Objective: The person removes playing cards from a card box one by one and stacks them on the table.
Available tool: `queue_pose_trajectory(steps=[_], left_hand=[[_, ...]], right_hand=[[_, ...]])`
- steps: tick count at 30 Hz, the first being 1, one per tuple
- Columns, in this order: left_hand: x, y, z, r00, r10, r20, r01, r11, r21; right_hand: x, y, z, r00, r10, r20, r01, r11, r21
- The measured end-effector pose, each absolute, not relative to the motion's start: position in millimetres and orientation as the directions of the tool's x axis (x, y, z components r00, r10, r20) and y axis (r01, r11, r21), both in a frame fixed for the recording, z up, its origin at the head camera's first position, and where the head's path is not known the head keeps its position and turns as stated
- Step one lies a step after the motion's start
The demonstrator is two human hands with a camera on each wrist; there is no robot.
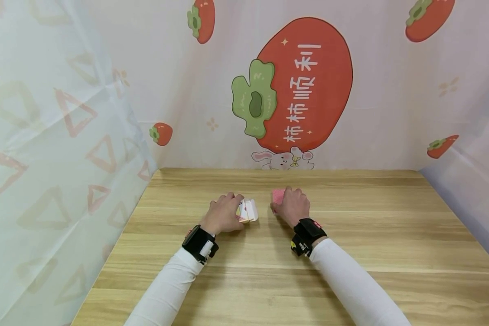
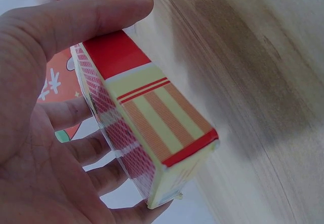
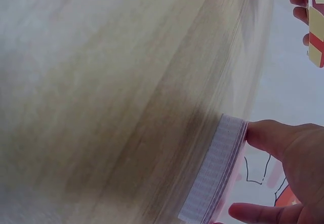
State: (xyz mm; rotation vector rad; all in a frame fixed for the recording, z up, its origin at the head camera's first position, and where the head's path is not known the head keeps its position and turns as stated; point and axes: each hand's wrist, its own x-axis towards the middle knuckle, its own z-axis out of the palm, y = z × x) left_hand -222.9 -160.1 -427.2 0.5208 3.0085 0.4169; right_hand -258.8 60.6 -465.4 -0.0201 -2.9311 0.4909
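My left hand (image 1: pixel 223 213) grips a small playing-card box (image 2: pixel 152 112) by its narrow sides, thumb on one side and fingers spread along the other. In the head view its white flap stands open towards the right, and a white face with a red mark shows at the mouth. To the right, my right hand (image 1: pixel 294 207) holds a stack of playing cards (image 3: pixel 215 168) with a red-patterned back, thumb at one end and fingers at the other. The stack is low over the table; whether it touches the wood I cannot tell. A gap separates the two hands.
The wood-grain table (image 1: pixel 371 244) runs back to a curtain (image 1: pixel 195 104) printed with persimmons. Another hanging cloth (image 1: pixel 65 136) with triangle shapes borders the left side.
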Motion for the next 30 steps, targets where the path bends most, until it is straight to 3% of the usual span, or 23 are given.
queue_pose_trajectory(steps=[8, 15, 20, 26, 30], left_hand=[[-222, -160, -428, -0.942, 0.335, -0.021, 0.317, 0.909, 0.271], [-222, -158, -427, -0.941, 0.337, -0.02, 0.32, 0.909, 0.268], [-221, -158, -425, -0.939, 0.342, -0.017, 0.326, 0.907, 0.266], [-223, -157, -424, -0.935, 0.354, 0.001, 0.342, 0.903, 0.26], [-226, -157, -424, -0.93, 0.367, 0.018, 0.359, 0.898, 0.253]], right_hand=[[-255, 64, -467, -0.988, 0.052, 0.146, -0.002, 0.937, -0.349], [-252, 67, -450, -0.976, 0.034, 0.216, -0.055, 0.918, -0.392], [-249, 63, -437, -0.951, -0.074, 0.3, -0.211, 0.864, -0.457], [-240, 48, -429, -0.87, -0.335, 0.362, -0.493, 0.639, -0.591], [-236, 40, -427, -0.838, -0.442, 0.321, -0.538, 0.567, -0.624]])
